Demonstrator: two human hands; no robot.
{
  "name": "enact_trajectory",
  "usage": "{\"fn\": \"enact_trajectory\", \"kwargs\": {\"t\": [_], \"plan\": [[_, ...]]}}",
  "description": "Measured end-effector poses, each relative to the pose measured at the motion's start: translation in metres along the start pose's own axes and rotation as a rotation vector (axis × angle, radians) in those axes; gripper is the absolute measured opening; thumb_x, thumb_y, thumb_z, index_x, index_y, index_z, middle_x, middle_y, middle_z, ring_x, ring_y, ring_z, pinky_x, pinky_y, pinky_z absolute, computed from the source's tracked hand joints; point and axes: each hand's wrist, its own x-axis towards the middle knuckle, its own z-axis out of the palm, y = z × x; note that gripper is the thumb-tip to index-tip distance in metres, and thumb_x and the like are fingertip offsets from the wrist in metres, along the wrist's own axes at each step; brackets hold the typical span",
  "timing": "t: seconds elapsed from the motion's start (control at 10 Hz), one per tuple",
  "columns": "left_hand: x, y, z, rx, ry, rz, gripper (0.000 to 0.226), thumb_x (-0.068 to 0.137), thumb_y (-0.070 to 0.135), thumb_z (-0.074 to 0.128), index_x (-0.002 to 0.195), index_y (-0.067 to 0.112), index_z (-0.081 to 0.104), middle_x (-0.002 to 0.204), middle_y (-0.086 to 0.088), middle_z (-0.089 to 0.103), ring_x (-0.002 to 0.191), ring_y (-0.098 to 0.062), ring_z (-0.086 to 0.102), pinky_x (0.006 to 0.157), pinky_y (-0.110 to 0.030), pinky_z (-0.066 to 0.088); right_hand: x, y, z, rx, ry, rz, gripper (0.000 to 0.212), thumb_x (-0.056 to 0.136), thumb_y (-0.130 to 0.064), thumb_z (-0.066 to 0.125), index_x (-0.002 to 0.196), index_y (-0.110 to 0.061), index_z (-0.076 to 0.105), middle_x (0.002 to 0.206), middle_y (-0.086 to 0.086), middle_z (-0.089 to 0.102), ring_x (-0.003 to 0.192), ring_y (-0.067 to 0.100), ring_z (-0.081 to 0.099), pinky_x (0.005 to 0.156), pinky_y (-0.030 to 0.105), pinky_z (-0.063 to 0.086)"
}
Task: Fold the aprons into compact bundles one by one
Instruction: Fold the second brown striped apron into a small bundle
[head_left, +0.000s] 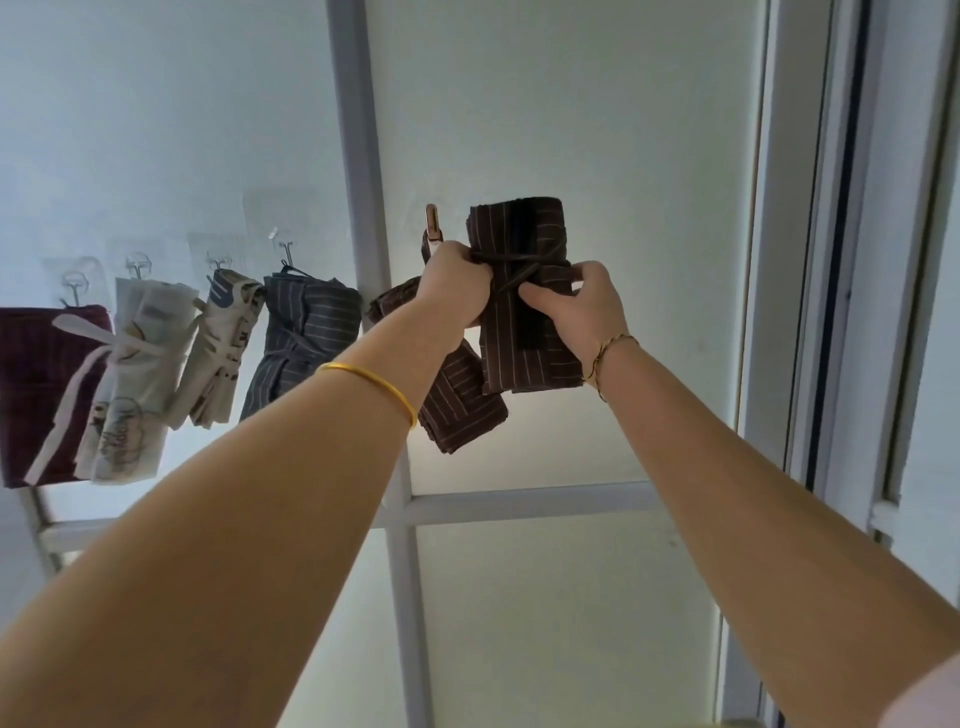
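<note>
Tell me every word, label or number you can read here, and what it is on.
No text can be read for certain.
Cream apron bundle: dark printed shapes and a scrawl near its lower end, too blurred to read.
Second cream bundle: blue and dark marks, maybe letters, unreadable.
Brown striped bundle held by both hands: stripes only, no label.

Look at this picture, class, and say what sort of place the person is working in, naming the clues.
Probably an indoor wall by a window or glass door at home. Clues: stick-on wall hooks holding tied apron bundles, pale glass panels in a white frame, and a sliding track on the right.
</note>
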Motion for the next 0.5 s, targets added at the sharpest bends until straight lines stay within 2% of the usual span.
{"fn": "enact_trajectory", "kwargs": {"t": [0.1, 0.2, 0.3, 0.4, 0.5], "plan": [[-0.006, -0.007, -0.003, 0.021, -0.018, -0.011, 0.019, 0.095, 0.008, 0.048, 0.107, 0.000, 0.061, 0.108, -0.023, 0.065, 0.097, -0.036, 0.066, 0.084, -0.049, 0.055, -0.004, 0.010, 0.003, 0.007, -0.006, 0.017, 0.051, 0.085, -0.029, 0.068, 0.124, -0.012, 0.041, 0.111, 0.005, 0.056, 0.097, 0.022, 0.059, 0.078, 0.032, 0.051], [-0.015, -0.011, -0.003, 0.034, -0.035, -0.017, 0.015, 0.096, 0.010, 0.050, 0.092, 0.003, 0.062, 0.107, -0.025, 0.066, 0.096, -0.037, 0.066, 0.085, -0.048, 0.055, -0.009, 0.019, 0.005, 0.008, -0.002, 0.028, 0.049, 0.086, -0.031, 0.067, 0.123, -0.013, 0.041, 0.114, 0.006, 0.056, 0.098, 0.023, 0.059, 0.077, 0.031, 0.050], [-0.023, -0.014, -0.001, 0.046, -0.014, 0.002, 0.024, 0.096, 0.013, 0.050, 0.073, 0.016, 0.052, 0.108, -0.025, 0.065, 0.098, -0.037, 0.065, 0.087, -0.047, 0.054, -0.009, 0.022, 0.004, -0.012, -0.003, 0.032, 0.048, 0.087, -0.032, 0.065, 0.124, -0.013, 0.042, 0.118, 0.007, 0.057, 0.101, 0.023, 0.058, 0.080, 0.032, 0.050], [-0.026, -0.018, 0.001, 0.030, 0.003, 0.025, 0.011, 0.095, 0.013, 0.051, 0.086, 0.012, 0.057, 0.103, -0.021, 0.066, 0.096, -0.036, 0.066, 0.084, -0.047, 0.055, -0.009, 0.021, 0.003, -0.055, -0.012, 0.031, 0.052, 0.087, -0.032, 0.065, 0.128, -0.010, 0.041, 0.120, 0.009, 0.056, 0.100, 0.022, 0.057, 0.080, 0.032, 0.050], [-0.027, -0.026, 0.002, 0.073, 0.079, 0.019, 0.037, 0.094, 0.016, 0.055, 0.129, 0.008, 0.046, 0.089, -0.005, 0.057, 0.091, -0.028, 0.065, 0.084, -0.044, 0.056, -0.010, 0.023, -0.002, -0.110, 0.034, 0.032, 0.063, 0.085, -0.034, 0.066, 0.136, -0.011, 0.035, 0.129, 0.011, 0.049, 0.106, 0.022, 0.055, 0.080, 0.029, 0.048]]}}
